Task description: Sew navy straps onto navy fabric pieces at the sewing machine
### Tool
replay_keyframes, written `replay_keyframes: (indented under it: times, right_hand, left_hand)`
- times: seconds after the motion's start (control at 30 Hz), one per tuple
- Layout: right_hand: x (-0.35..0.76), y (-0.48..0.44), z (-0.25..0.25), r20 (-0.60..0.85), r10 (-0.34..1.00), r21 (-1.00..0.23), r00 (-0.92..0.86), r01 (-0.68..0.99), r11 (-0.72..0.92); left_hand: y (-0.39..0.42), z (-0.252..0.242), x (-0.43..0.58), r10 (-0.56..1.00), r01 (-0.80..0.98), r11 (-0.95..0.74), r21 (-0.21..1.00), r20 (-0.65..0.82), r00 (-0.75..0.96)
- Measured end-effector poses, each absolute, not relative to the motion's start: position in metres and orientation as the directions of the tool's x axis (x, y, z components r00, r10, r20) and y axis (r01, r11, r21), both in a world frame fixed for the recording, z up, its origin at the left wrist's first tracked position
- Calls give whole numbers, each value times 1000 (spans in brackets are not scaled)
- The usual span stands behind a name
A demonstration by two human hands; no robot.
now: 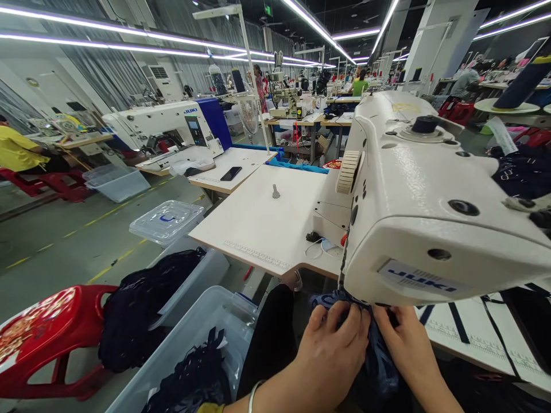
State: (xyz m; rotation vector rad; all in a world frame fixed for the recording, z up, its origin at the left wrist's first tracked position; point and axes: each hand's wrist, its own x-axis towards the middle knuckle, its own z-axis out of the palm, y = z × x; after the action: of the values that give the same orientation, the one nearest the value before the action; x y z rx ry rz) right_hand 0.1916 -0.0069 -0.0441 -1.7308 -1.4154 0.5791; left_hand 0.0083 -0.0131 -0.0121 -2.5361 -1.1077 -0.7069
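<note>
A dark blue garment [381, 367] hangs under the head of a white JUKI sewing machine [434, 246]. My left hand [333, 350] has its fingers curled over the bunched fabric, close to the machine's lower edge. On the other side of the cloth, my right hand [402, 335] pinches it, its fingertips partly hidden behind the machine head. The needle area is out of sight beneath the housing. Dark strips [458, 324] lie on the ruled table right of my right hand.
A white worktable [258, 221] bears a small grey metal piece [276, 191]. Beyond lies a phone [231, 173]. At lower left are a clear bin [206, 304] of dark garments, a lidded box [167, 221] and a red stool [51, 327]. Another JUKI machine [163, 123] stands behind.
</note>
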Motion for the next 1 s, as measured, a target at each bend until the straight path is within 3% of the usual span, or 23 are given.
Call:
replay_keyframes:
  times: [0.2,0.3,0.47,0.63,0.7,0.83,1.0]
  right_hand:
    - [209,-5,-31,282,958,-727,49,662,181]
    - [233,-9,-21,255,965,-694,-59,684,226]
    - [282,-29,-12,176,984,-697,35,710,99]
    - [320,-53,-10,82,989,-709,121,705,-28]
    - [327,-61,-12,-7,992,-760,128,644,-88]
    - [325,-68,-15,-208,972,-905,107,355,-233]
    - [299,-56,-13,-202,950,-977,239,23,-213]
  left_hand:
    - [-6,-18,8,570,730,-682,28,645,508]
    - [1,-14,4,543,704,-706,70,691,476]
    - [4,-10,-3,447,631,-768,-111,613,651]
    - [-4,-16,7,505,685,-721,-104,599,622]
    - [-7,-17,12,524,703,-707,-82,607,598]
    - [-11,-16,16,562,706,-708,-31,581,589]
    - [-14,-13,10,565,682,-731,-13,548,616]
